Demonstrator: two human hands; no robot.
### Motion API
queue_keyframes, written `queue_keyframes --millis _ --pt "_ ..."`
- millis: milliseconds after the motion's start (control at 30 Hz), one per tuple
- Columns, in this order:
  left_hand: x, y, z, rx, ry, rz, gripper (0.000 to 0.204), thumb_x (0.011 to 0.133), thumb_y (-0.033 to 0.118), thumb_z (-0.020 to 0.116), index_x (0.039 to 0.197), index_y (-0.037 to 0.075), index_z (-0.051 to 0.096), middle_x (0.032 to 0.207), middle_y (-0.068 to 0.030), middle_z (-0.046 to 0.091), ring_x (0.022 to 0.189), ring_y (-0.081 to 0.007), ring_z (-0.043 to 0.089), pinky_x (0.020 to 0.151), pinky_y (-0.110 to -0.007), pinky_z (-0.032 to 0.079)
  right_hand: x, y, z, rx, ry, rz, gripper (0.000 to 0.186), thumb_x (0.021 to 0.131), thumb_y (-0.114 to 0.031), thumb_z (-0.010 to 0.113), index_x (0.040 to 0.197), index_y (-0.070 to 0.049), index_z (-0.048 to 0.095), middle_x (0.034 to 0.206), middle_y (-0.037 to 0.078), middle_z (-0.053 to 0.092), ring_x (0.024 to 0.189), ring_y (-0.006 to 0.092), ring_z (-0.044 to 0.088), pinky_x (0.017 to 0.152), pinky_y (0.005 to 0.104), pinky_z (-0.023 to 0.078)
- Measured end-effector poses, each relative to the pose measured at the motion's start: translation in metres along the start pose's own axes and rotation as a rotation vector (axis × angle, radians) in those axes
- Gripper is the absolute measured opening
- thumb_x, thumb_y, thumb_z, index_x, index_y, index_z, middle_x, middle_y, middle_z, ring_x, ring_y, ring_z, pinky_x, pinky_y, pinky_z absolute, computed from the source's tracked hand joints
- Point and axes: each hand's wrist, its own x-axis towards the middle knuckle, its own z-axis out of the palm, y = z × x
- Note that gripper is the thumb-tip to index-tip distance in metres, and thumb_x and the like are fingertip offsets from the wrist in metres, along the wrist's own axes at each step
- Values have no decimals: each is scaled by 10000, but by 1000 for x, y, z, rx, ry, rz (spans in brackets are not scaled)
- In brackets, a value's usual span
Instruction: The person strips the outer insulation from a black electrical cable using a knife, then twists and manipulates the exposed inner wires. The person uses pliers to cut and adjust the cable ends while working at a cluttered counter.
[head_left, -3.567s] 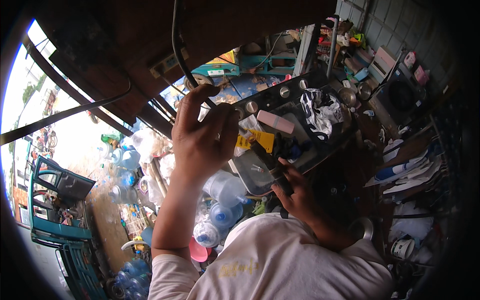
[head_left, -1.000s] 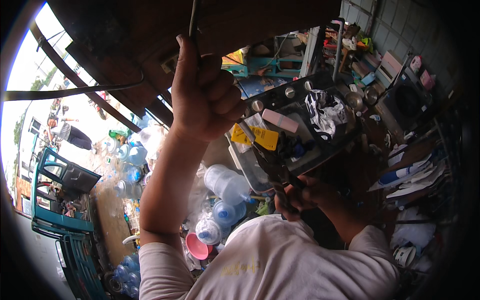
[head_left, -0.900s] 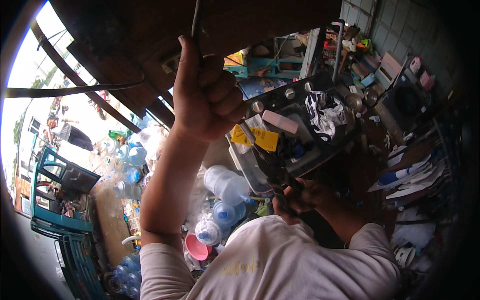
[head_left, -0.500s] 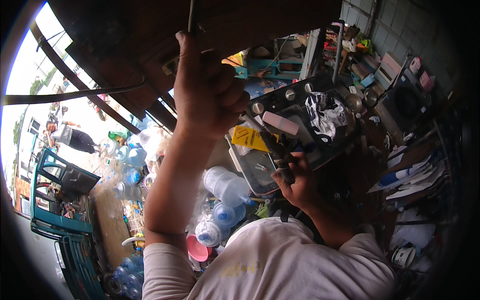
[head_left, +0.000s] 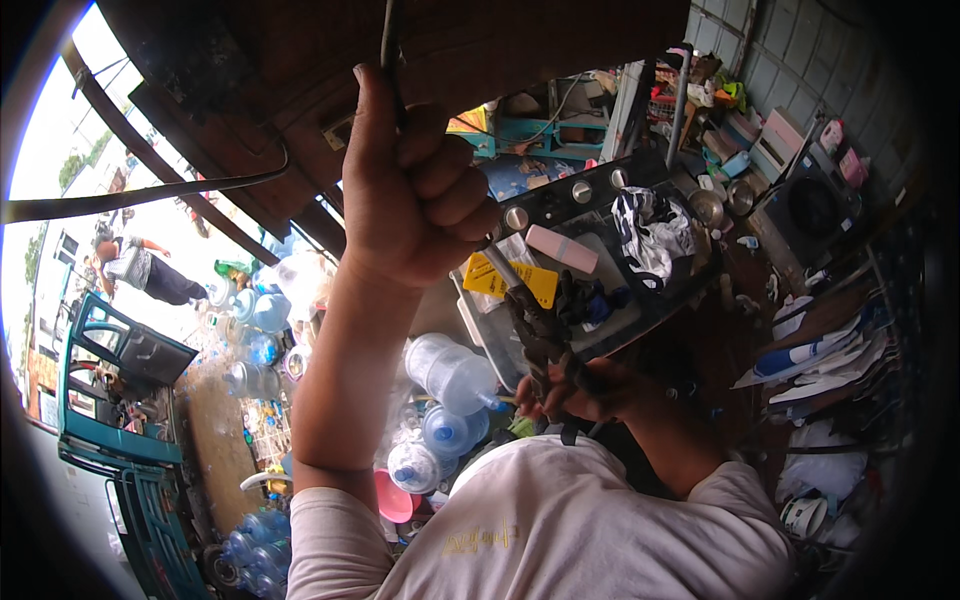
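My left hand [head_left: 415, 190] is raised and closed round a dark cable [head_left: 388, 40] that comes down from above, its thumb pointing up along it. Below that fist a pale grey length [head_left: 500, 262] slants down to a dark, worn tool [head_left: 530, 325] with two handles, which looks like pliers. My right hand [head_left: 590, 390] is low in front of my chest, fingers closed on the handles. Shadow hides how the jaws meet the cable.
Behind the tool stands a black stove top [head_left: 600, 240] bearing a yellow card [head_left: 535, 283], a pink case [head_left: 562, 248] and a black-and-white cloth [head_left: 650, 235]. Large water bottles [head_left: 450, 370] stand left of it. A dark board [head_left: 250, 90] overhangs; a person [head_left: 150, 270] is outside.
My right hand has moved down toward my chest with the tool, and its handles now show apart. My left fist stays about where it was. The person outside has turned.
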Motion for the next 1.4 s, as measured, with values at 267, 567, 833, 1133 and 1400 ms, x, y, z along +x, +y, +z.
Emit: queue_keyframes --millis 267,567,833,1133,1400 --pt "0 -1 0 48 179 14 571 968 630 282 580 215 225 500 78 110 399 -82 65 403 -268 60 5 8 2 -804 251 -173 205 822 -164 714 978 -58 635 1072 104 547 955 250 584 855 361 453" --pt "14 -10 3 252 541 184 599 914 669 407 564 222 216 496 71 124 413 -95 124 411 -257 104 18 -14 -22 -1743 789 -383 347 753 -133 722 1066 -61 590 1091 186 503 1006 390 526 856 447 454" --pt "8 1 -12 47 163 54 577 950 647 325 583 214 219 495 75 121 401 -88 62 404 -269 64 -1 -43 8 -1130 384 -211 420 802 -138 707 1195 -62 580 1286 184 493 1210 329 493 982 408 406" --pt "9 18 -18 -66 -90 -37 559 965 628 301 613 197 243 506 68 112 405 -84 75 408 -265 61 -26 -27 -13 409 -224 261 560 871 -177 669 1364 -24 453 1376 195 475 1274 352 464 1043 482 370" --pt "5 14 -20 -131 -96 -82 554 964 629 304 618 200 242 507 68 108 402 -83 82 407 -267 61 2 -7 -9 779 -493 91 466 931 -226 551 1331 -2 466 1393 385 321 1252 504 434 992 590 387"
